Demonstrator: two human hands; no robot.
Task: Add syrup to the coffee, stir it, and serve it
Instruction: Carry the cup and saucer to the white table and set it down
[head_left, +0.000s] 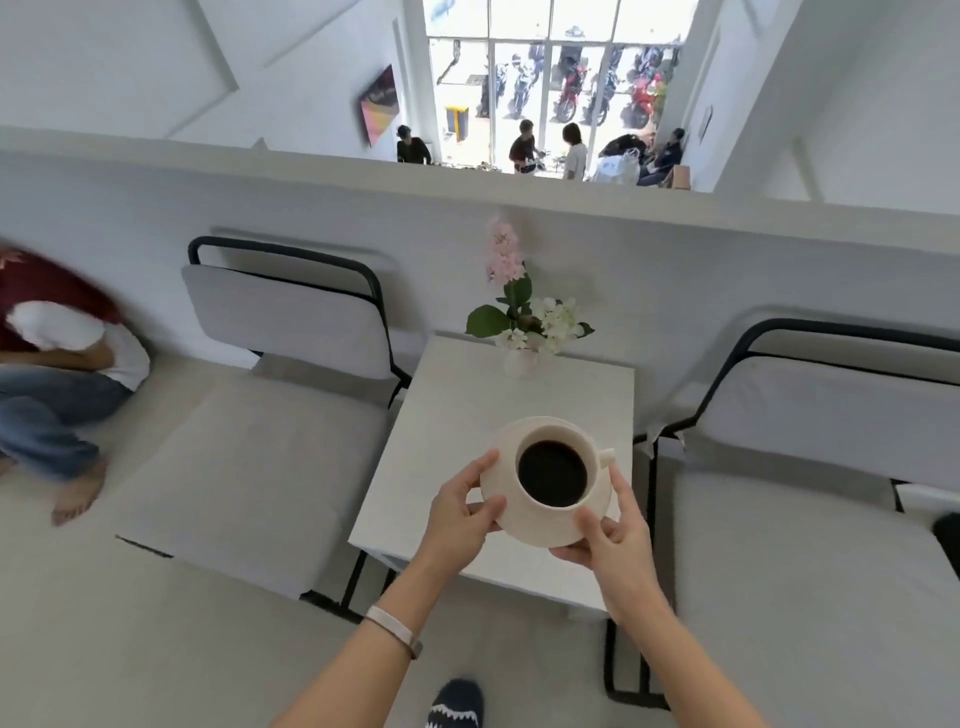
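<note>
A cream cup (551, 439) filled with black coffee (552, 473) stands on a cream saucer (530, 530), its handle pointing right. My left hand (464, 506) grips the saucer's left rim and my right hand (613, 525) grips its near right rim. Cup and saucer are over the near half of a small white table (441, 431); whether the saucer touches the tabletop I cannot tell. No syrup or spoon is in view.
A white vase of pink and white flowers (524, 332) stands at the table's far edge. Cushioned black-framed chairs flank the table, left (270, 452) and right (810, 519). A person (57, 374) crouches on the floor at far left. A low wall runs behind.
</note>
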